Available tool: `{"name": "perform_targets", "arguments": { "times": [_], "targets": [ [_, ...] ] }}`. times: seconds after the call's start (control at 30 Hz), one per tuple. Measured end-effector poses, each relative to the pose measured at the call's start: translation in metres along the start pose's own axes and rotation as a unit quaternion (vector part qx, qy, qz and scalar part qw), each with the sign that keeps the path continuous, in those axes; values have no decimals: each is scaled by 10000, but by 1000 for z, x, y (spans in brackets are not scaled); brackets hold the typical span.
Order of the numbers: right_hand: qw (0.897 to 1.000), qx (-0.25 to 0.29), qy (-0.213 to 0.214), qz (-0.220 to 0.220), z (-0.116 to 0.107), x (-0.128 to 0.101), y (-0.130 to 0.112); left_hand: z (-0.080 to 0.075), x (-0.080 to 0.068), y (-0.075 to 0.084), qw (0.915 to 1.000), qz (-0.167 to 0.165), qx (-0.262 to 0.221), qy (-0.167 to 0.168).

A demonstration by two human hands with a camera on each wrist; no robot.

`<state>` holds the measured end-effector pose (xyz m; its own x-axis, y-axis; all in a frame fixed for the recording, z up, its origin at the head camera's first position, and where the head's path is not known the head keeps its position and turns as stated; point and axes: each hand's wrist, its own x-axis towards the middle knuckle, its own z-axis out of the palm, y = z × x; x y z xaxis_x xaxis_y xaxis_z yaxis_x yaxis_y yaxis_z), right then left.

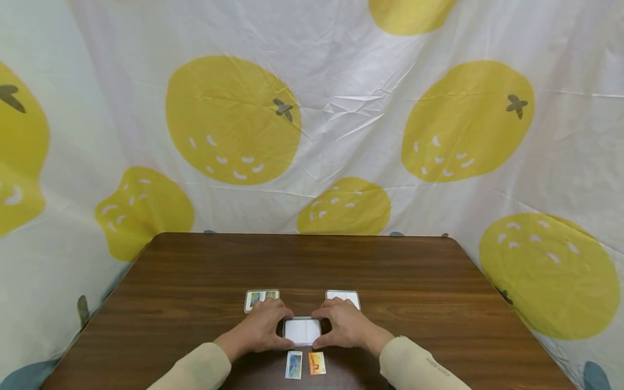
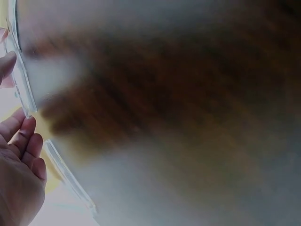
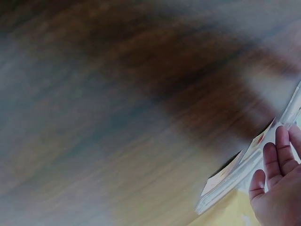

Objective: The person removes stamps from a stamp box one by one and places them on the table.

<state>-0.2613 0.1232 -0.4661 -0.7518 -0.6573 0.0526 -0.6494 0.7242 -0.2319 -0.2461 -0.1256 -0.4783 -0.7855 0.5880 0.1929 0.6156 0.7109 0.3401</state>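
Both hands hold a small clear rectangular case (image 1: 302, 331) with a white, divided insert, near the table's front in the head view. My left hand (image 1: 265, 327) pinches its left end between thumb and fingers; my right hand (image 1: 347, 326) pinches the right end likewise. In the left wrist view the case (image 2: 22, 77) shows edge-on at the fingertips of the left hand (image 2: 21, 174). The right hand (image 3: 282, 183) touches a clear edge in its own wrist view. Just in front of the case lie a blue stamp-like picture (image 1: 293, 365) and an orange one (image 1: 317, 363).
Behind the left hand is a clear case (image 1: 249, 303) with small pictures inside. A similar case (image 1: 343, 295), white inside, lies behind the right hand, partly covered. The brown wooden table (image 1: 302, 260) meets a fruit-patterned cloth (image 1: 341, 135) at the back.
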Motion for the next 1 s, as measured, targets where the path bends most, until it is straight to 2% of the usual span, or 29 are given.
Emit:
{"name": "perform_targets", "arguments": {
  "times": [0.33,0.8,1.0],
  "targets": [
    [9999,-5,-100,90,-3,-3,-3,0,1,2,9997,-111,-17,-225],
    [9999,21,-15,144,-2,-2,-6,-2,1,5,9993,-190,-24,-310],
    [9995,148,-43,290,0,-2,-8,0,1,4,9989,-258,-221,-315]
  ]
}}
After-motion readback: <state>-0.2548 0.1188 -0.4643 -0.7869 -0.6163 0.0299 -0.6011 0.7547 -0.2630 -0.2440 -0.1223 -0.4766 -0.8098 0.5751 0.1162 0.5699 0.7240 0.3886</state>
